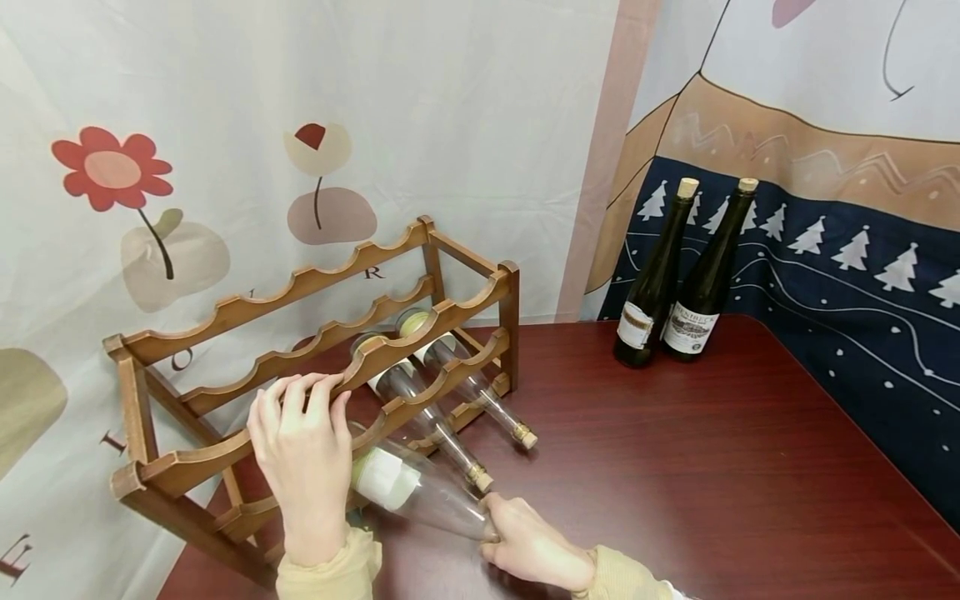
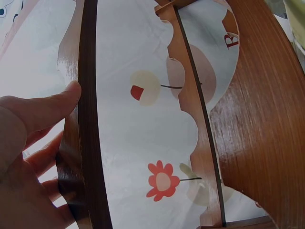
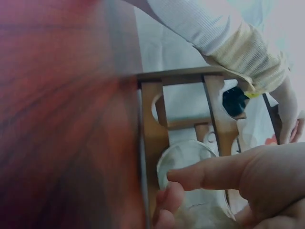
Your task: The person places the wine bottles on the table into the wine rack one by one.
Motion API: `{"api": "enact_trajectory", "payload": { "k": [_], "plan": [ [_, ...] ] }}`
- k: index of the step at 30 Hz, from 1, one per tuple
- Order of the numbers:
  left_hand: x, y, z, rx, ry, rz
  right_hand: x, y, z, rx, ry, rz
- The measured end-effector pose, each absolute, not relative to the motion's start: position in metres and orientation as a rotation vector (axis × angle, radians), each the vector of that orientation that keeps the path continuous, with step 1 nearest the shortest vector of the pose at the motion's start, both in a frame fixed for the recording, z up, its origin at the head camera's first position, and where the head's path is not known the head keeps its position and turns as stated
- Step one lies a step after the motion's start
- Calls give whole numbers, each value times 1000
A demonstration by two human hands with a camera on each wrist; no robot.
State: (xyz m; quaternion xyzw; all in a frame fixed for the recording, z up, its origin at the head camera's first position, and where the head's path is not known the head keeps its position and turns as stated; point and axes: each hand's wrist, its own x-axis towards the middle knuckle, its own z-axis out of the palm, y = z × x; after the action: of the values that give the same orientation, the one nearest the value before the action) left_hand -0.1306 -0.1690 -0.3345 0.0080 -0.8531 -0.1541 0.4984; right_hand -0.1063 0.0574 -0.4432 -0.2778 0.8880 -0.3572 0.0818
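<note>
A wooden wine rack with scalloped rails stands against the curtain. My left hand grips its upper front rail, thumb on one side and fingers on the other; the left wrist view shows the thumb against the wood. With my right hand I hold a clear glass bottle by its neck. That bottle lies tilted, its white-labelled end at the rack's front, below the left hand. Two corked clear bottles lie in the rack to the right, necks pointing outward.
Two dark corked bottles stand upright at the back right of the red-brown table. Patterned curtains hang behind. A dark teal round thing shows inside the rack near the left sleeve.
</note>
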Motion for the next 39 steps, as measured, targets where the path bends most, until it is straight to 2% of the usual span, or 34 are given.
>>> {"api": "enact_trajectory", "payload": {
  "k": [10,39],
  "plan": [
    [-131,-167,-333,19,-2056,-374,-104,35,-452,-657,2560,-1180],
    [-130,-170,-333,18,-2065,-371,-124,-36,-469,-516,2508,-1472]
  ]
}}
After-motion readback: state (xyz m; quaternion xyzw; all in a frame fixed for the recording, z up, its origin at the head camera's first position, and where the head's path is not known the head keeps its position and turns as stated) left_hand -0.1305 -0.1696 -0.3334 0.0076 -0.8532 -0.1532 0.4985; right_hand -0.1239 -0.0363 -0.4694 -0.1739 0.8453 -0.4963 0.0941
